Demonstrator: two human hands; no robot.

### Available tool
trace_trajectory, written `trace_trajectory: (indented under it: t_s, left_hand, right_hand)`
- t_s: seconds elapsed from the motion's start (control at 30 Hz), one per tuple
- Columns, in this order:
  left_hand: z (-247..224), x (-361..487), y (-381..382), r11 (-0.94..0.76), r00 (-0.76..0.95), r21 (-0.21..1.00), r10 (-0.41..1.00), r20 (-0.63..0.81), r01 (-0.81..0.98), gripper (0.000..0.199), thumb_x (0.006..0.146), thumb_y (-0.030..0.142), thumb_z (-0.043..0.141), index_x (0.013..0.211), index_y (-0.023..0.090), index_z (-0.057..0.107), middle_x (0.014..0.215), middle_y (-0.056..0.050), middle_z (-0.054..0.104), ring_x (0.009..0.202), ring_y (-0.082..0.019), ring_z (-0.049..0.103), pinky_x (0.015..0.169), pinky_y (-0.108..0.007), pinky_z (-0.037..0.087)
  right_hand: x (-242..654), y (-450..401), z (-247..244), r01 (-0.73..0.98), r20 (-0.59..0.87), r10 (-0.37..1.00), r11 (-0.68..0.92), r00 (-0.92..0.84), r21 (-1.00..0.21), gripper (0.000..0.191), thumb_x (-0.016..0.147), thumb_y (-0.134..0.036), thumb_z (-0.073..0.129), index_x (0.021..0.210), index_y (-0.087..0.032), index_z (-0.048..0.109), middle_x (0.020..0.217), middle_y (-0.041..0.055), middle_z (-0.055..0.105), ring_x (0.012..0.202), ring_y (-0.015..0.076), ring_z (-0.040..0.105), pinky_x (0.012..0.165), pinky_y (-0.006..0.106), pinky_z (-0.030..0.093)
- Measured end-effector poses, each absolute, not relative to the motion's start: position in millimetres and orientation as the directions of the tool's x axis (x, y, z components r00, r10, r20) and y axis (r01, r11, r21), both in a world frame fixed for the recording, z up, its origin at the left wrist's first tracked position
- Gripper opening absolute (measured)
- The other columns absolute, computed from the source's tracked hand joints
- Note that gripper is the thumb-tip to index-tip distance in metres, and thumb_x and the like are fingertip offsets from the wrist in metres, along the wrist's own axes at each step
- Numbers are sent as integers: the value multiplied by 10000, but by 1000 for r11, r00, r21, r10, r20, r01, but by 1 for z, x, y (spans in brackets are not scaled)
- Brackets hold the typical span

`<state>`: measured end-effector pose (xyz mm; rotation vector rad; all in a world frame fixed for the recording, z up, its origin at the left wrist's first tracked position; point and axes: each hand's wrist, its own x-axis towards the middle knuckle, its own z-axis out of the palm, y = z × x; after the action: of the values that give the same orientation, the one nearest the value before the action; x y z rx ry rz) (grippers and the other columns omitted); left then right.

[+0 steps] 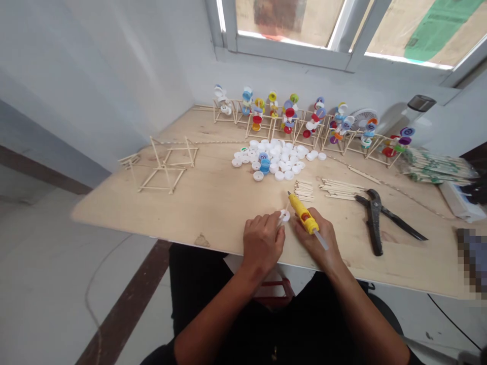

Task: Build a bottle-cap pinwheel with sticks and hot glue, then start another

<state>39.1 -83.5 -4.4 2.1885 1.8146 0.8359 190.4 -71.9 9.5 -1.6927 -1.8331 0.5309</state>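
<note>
Between the fingertips of my left hand [262,237] is a white bottle cap [284,216], held just above the tabletop near its front edge. A thin pale stick seems to stand at the cap, though my fingers partly cover it. My right hand [321,241] is wrapped round a yellow hot glue gun [304,213], a clear glue stick poking out of its rear. The gun's nozzle points up and left, a little beyond the cap. Just past the nozzle lies a bundle of short sticks [304,190].
A heap of bottle caps [277,157] lies mid-table. Stick frames [162,177] stand at left; cap wheels on stands [289,119] line the back. To the right are longer sticks [338,189], a black cutter [375,218], bagged sticks [433,165] and a power strip [462,202].
</note>
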Motion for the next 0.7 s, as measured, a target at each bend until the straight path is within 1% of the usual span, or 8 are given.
trace_trajectory:
  t_s: [0.07,0.2,0.27,0.37,0.47,0.7]
  left_hand:
    - [-4,40,-82,-220,82,455,950,303,863,302,819,244,562,1113,178,577,895,-67,667,828,-228,585,731,-363,382]
    - [-3,45,-77,-186,69,388,953,295,903,340,793,332,610,1097,184,569,936,-79,652,877,-250,563,745,-371,371]
    - [-2,48,-73,-180,76,360,956,283,916,315,788,356,616,1049,183,584,928,-82,647,878,-259,554,744,-380,368]
    - [0,48,-67,-186,101,335,961,257,924,225,793,342,614,960,192,613,912,-78,640,869,-259,549,739,-384,366]
    - [1,42,-57,-233,160,352,961,226,907,183,801,299,611,960,210,631,919,-65,639,874,-244,552,735,-370,369]
    - [7,20,-30,-396,369,376,918,145,838,250,803,249,610,1050,260,646,949,-44,638,894,-222,557,735,-342,373]
  right_hand:
    - [195,-74,7,708,132,991,91,3,-700,137,809,-355,529,859,-229,549,713,7,641,624,179,598,543,253,403]
    - [200,-79,4,609,109,993,57,49,-791,196,790,-339,574,954,-231,570,812,31,676,723,197,641,571,264,446]
    - [202,-82,4,571,100,994,57,45,-819,213,793,-336,579,978,-231,573,840,38,681,766,205,649,593,272,467]
    - [205,-87,4,522,94,995,57,43,-851,224,801,-332,583,997,-224,579,900,51,690,823,210,657,636,280,494]
    - [208,-91,5,487,77,995,39,59,-872,228,791,-324,608,990,-214,594,956,61,698,856,213,665,683,289,514]
    - [213,-101,0,325,25,994,-11,108,-945,280,770,-334,657,1010,-198,610,964,76,711,839,212,682,707,303,549]
